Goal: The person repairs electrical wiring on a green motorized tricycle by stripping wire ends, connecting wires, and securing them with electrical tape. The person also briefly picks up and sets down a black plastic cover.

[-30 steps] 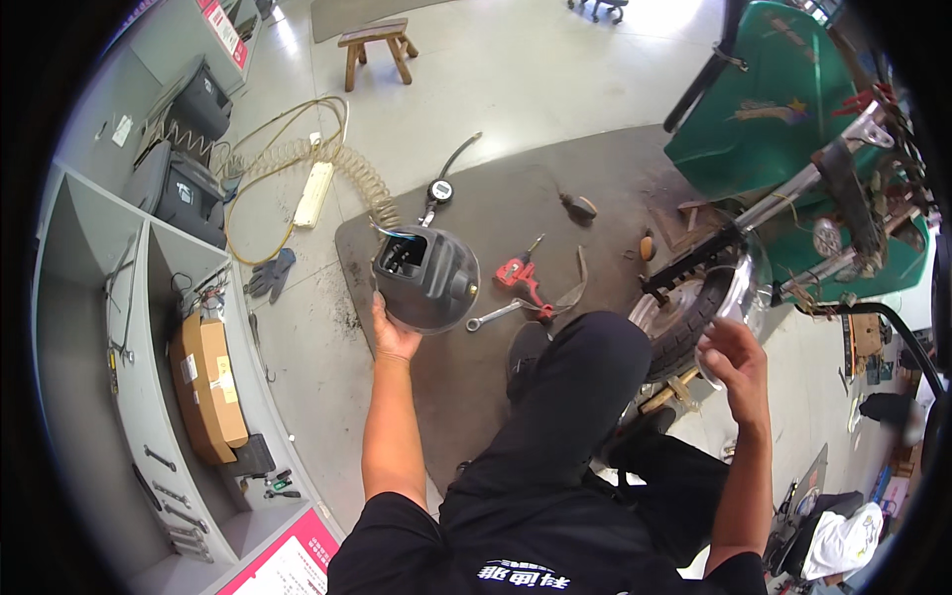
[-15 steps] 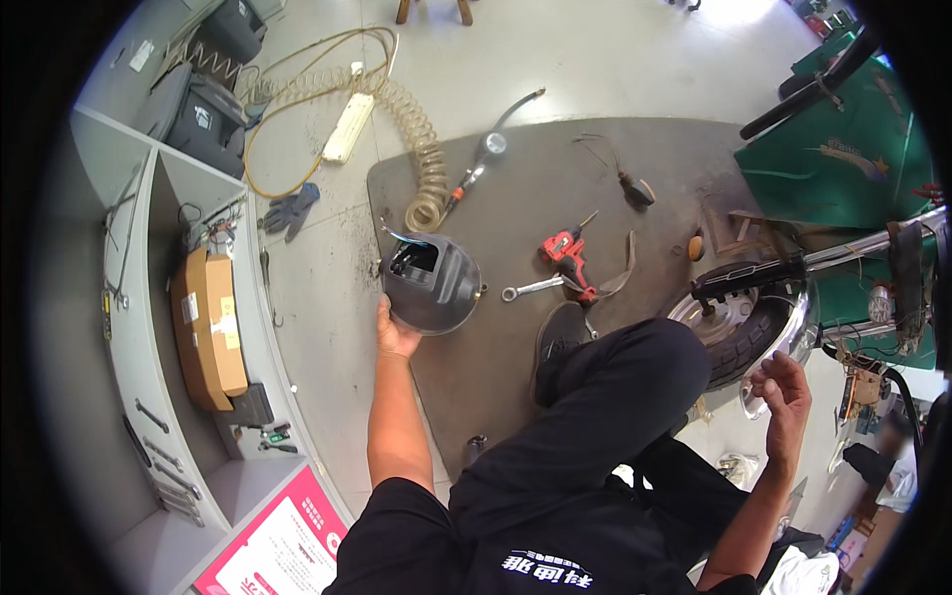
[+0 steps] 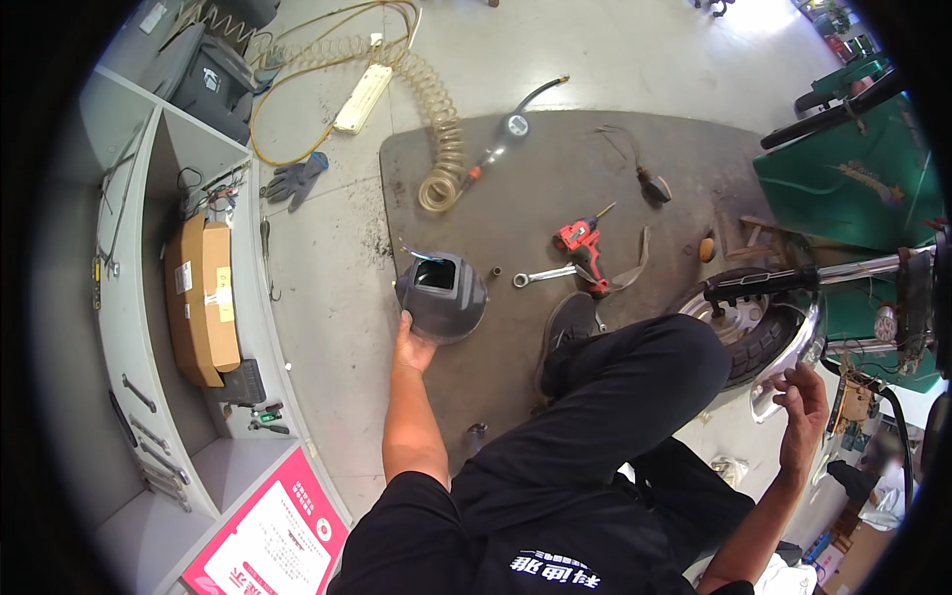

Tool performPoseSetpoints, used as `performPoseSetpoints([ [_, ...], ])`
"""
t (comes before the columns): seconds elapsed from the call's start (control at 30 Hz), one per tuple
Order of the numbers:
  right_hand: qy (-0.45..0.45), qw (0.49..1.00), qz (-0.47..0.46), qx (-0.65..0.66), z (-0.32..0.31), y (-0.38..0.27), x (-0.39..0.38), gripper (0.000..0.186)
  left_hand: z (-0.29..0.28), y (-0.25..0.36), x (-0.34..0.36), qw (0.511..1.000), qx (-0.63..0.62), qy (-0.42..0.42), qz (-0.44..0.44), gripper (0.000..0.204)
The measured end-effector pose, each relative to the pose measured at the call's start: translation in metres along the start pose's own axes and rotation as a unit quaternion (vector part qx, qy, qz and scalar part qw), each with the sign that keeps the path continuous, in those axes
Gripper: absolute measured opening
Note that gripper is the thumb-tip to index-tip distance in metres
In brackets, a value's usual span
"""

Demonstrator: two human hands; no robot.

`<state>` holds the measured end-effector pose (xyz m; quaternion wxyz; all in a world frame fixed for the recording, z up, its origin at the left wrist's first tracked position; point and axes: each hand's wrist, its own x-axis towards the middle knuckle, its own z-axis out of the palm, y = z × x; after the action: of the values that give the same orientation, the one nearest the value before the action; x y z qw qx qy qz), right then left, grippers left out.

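My left hand (image 3: 415, 342) grips a black rounded headlight housing (image 3: 451, 309) by its lower left edge. The housing is held above the grey mat (image 3: 476, 387), with a squarish opening facing up and thin wires sticking out at its top. My right hand (image 3: 801, 402) is raised on the right with fingers loosely curled and thumb apart, and nothing shows in it. It is close to the chrome fender (image 3: 778, 385) of a vehicle's front wheel (image 3: 754, 342). A small dark socket (image 3: 497, 271) lies just right of the housing.
On the mat lie a red cordless drill (image 3: 583, 250), a wrench (image 3: 543, 276), a brush (image 3: 653, 186) and a tyre gauge (image 3: 516, 126) on a coiled hose (image 3: 446, 154). A glove (image 3: 296, 180) is on the floor. Left stands a shelf (image 3: 149, 248) with a cardboard box (image 3: 203, 297); right, a green vehicle (image 3: 843, 188).
The whole view has shifted slightly. My left hand has brought the housing a little nearer to me and tilted it, uncovering the socket beside it. My right hand remains raised by the fender.
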<state>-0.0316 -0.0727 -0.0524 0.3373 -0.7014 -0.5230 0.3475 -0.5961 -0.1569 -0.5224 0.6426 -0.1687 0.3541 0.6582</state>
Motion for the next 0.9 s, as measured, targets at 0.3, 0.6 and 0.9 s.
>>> performPoseSetpoints([
  [0.3,0.017,0.999,-0.014,0.026,-0.015,0.021,-0.003,0.026,-0.026,-0.004,-0.026,0.987,0.111,0.111,-0.026,0.087],
  [0.6,0.097,0.994,-0.023,0.051,-0.054,0.029,-0.025,0.007,-0.053,0.028,-0.038,0.973,0.227,0.035,-0.029,0.051],
  [0.9,0.145,0.980,-0.023,0.137,-0.124,0.035,-0.047,0.017,0.157,0.031,-0.043,0.872,0.421,0.144,0.205,0.040],
])
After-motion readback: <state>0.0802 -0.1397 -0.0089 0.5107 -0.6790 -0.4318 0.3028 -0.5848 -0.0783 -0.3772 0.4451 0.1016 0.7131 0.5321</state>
